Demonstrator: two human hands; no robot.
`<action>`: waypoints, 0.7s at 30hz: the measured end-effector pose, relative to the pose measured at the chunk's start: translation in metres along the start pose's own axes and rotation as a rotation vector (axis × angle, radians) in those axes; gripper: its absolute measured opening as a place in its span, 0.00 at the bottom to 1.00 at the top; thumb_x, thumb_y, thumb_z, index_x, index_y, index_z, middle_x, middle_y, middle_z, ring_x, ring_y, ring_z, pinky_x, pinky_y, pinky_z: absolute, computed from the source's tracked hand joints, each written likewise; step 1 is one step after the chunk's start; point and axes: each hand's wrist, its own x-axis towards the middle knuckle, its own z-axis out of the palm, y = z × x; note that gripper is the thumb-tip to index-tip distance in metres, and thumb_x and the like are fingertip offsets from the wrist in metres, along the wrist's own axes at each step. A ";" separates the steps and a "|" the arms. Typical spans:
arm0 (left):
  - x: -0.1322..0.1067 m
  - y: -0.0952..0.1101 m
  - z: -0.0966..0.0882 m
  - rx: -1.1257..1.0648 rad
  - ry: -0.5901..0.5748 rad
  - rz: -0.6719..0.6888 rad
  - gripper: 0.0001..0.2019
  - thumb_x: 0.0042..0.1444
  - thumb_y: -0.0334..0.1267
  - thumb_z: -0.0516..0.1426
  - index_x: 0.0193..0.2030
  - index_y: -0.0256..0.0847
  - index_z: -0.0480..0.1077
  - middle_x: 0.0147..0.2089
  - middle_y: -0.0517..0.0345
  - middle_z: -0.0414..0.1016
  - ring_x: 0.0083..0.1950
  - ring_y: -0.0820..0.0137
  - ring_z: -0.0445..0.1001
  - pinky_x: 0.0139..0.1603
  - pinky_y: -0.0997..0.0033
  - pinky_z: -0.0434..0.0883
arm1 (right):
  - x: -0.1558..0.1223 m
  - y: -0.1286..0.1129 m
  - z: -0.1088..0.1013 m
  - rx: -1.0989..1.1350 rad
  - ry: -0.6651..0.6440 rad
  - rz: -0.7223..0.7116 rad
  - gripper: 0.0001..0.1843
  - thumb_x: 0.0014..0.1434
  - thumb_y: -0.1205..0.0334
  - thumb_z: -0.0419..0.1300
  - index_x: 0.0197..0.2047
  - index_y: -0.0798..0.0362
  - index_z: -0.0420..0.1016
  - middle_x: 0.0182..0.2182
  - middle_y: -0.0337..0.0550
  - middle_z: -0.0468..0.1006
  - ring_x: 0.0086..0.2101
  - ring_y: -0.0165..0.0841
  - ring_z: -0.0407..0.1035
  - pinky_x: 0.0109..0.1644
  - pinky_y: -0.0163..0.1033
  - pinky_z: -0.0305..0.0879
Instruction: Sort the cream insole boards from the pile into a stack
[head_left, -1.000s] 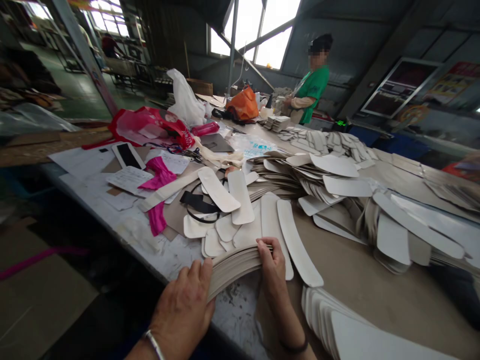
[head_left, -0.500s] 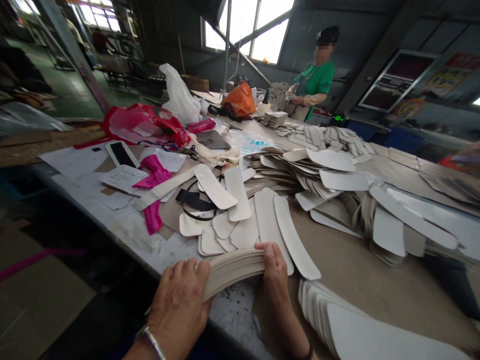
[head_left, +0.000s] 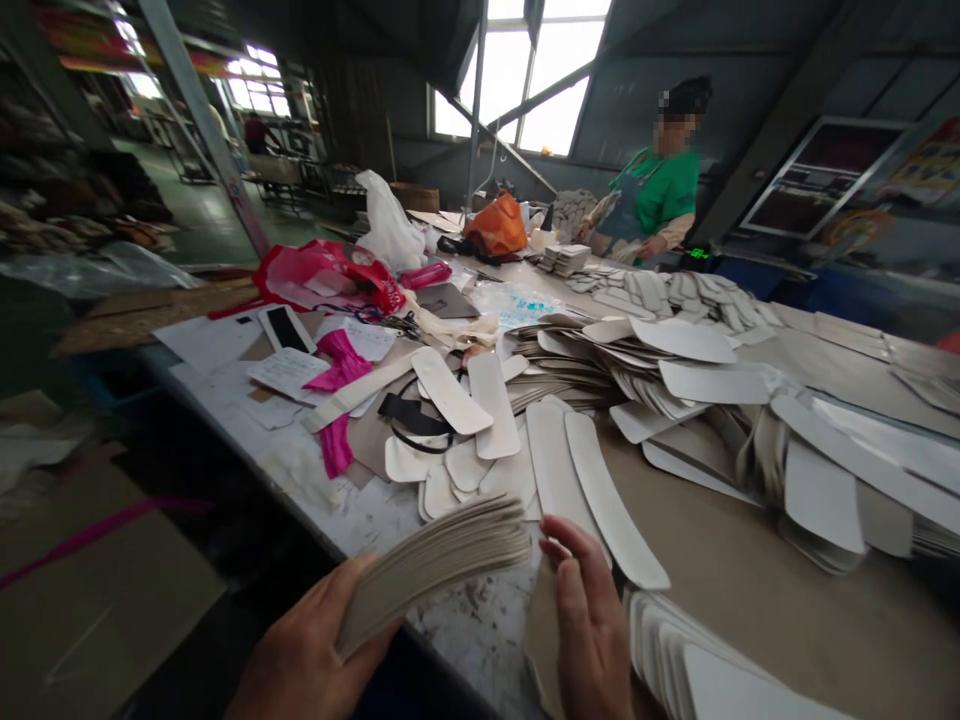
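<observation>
My left hand (head_left: 315, 635) is closed round the near end of a stack of curved pale strips (head_left: 442, 560), held on edge over the table's front edge. The strips' far end fans slightly apart. Just right of that end, my right hand (head_left: 581, 610) is off the stack, its fingers part curled and apart, with nothing in them. Beyond the stack lie loose white curved strips (head_left: 604, 500) and smaller white pieces (head_left: 446, 490). Another fanned stack of white strips (head_left: 675, 640) rests to the right of my right hand.
Large piles of white strips (head_left: 697, 385) cover the table's right side. At the left lie a phone (head_left: 286, 330), papers, magenta cloth (head_left: 337, 362), a black band (head_left: 412, 415) and a red bag (head_left: 315, 275). A co-worker in green (head_left: 667, 190) stands at the far side.
My right hand has let go of the stack's far end and moved a little right. My left hand has moved down and left with the stack, which now tilts up toward its far end.
</observation>
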 end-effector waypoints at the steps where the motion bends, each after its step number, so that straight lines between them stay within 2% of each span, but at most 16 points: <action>1: -0.006 -0.006 -0.002 -0.005 0.045 0.005 0.16 0.52 0.47 0.58 0.48 0.52 0.65 0.41 0.64 0.78 0.40 0.68 0.78 0.41 0.76 0.74 | -0.006 -0.004 0.005 -0.015 -0.022 -0.044 0.19 0.62 0.52 0.49 0.52 0.50 0.67 0.51 0.49 0.70 0.46 0.39 0.68 0.48 0.45 0.66; 5: -0.030 -0.020 -0.010 0.002 0.118 -0.077 0.17 0.53 0.43 0.59 0.50 0.55 0.62 0.43 0.66 0.78 0.42 0.69 0.78 0.45 0.77 0.72 | -0.027 -0.013 0.031 -0.101 -0.068 -0.296 0.19 0.61 0.62 0.52 0.56 0.48 0.66 0.53 0.48 0.69 0.52 0.40 0.64 0.53 0.46 0.65; 8: -0.047 -0.029 -0.016 0.007 0.166 -0.126 0.18 0.53 0.42 0.59 0.50 0.55 0.61 0.45 0.66 0.77 0.44 0.69 0.77 0.46 0.76 0.72 | -0.037 -0.017 0.047 -0.137 -0.080 -0.416 0.22 0.60 0.66 0.53 0.58 0.46 0.65 0.52 0.46 0.71 0.51 0.39 0.67 0.52 0.43 0.68; 14: -0.077 -0.048 -0.022 -0.048 0.299 -0.207 0.18 0.52 0.45 0.60 0.50 0.52 0.63 0.44 0.63 0.78 0.43 0.67 0.77 0.45 0.77 0.72 | -0.047 -0.032 0.066 -0.188 -0.187 -0.554 0.25 0.59 0.67 0.53 0.60 0.44 0.63 0.52 0.45 0.72 0.50 0.39 0.68 0.49 0.41 0.70; 21: -0.093 -0.055 -0.039 -0.090 0.436 -0.340 0.18 0.49 0.49 0.60 0.47 0.50 0.65 0.39 0.64 0.79 0.40 0.67 0.78 0.41 0.78 0.74 | -0.053 -0.061 0.092 -0.162 -0.295 -0.655 0.25 0.57 0.68 0.55 0.58 0.45 0.65 0.52 0.46 0.72 0.48 0.41 0.71 0.45 0.41 0.74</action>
